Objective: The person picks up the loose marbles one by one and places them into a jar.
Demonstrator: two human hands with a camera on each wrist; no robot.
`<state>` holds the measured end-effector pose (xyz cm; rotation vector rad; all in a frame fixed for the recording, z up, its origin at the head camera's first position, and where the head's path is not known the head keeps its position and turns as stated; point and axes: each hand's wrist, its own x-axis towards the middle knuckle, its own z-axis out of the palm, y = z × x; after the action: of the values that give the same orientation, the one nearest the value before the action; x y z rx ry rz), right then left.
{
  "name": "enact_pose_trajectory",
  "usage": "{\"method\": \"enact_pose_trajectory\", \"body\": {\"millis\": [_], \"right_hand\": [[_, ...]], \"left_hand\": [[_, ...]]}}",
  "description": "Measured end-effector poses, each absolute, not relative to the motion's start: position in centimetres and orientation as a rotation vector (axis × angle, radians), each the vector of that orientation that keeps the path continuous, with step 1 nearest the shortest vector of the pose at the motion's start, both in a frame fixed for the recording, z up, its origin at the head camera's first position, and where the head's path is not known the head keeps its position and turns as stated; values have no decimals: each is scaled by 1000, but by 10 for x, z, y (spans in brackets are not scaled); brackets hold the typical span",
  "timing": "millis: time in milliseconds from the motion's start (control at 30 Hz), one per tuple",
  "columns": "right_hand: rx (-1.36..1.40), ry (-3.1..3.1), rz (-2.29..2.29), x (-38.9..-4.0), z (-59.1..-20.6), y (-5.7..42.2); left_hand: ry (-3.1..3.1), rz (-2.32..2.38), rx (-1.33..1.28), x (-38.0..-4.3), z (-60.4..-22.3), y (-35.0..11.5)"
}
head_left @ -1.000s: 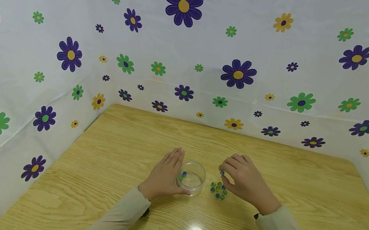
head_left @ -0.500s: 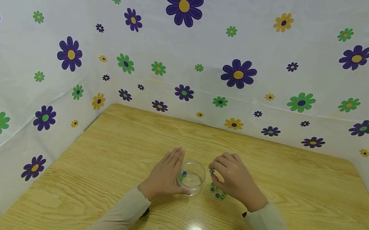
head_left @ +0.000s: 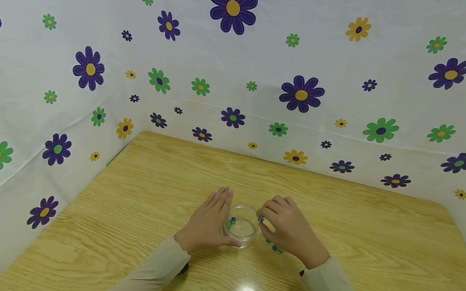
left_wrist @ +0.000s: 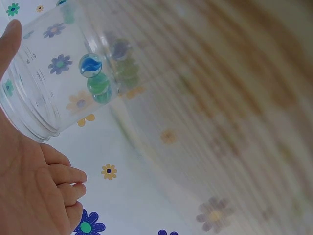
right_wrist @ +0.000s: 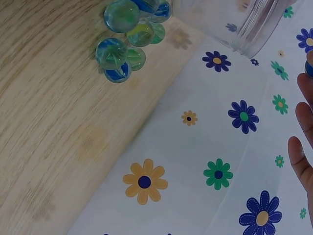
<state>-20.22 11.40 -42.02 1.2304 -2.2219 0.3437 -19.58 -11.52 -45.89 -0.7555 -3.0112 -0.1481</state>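
Observation:
My left hand (head_left: pixel 207 222) rests along the left side of a clear jar (head_left: pixel 246 242). Its fingers are straight and its thumb lies along the jar's near side. Several glass marbles sit inside: in the left wrist view a blue-swirled marble (left_wrist: pixel 91 65) shows beside a green marble (left_wrist: pixel 98 83). My right hand (head_left: pixel 288 225) pinches a blue marble (head_left: pixel 260 220) between thumb and fingers at the jar's right rim. Below that hand lies a cluster of loose blue and green marbles (right_wrist: pixel 111 53), partly hidden in the head view.
The wooden table (head_left: pixel 159 175) extends around the jar on all sides. A white sheet with printed flowers (head_left: pixel 269 62) hangs behind the table and along its left and right sides.
My right hand has moved left with the pinched marble, from above the loose marbles to the jar's rim. The left hand and the jar have stayed put.

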Motion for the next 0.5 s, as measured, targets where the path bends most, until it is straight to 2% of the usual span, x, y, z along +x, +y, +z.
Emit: {"method": "enact_pose_trajectory", "body": {"millis": [500], "right_hand": [[1253,-2227,321,-202,-421,107]], "left_hand": [[-2996,-135,-752,-196,-460,-115]]}}
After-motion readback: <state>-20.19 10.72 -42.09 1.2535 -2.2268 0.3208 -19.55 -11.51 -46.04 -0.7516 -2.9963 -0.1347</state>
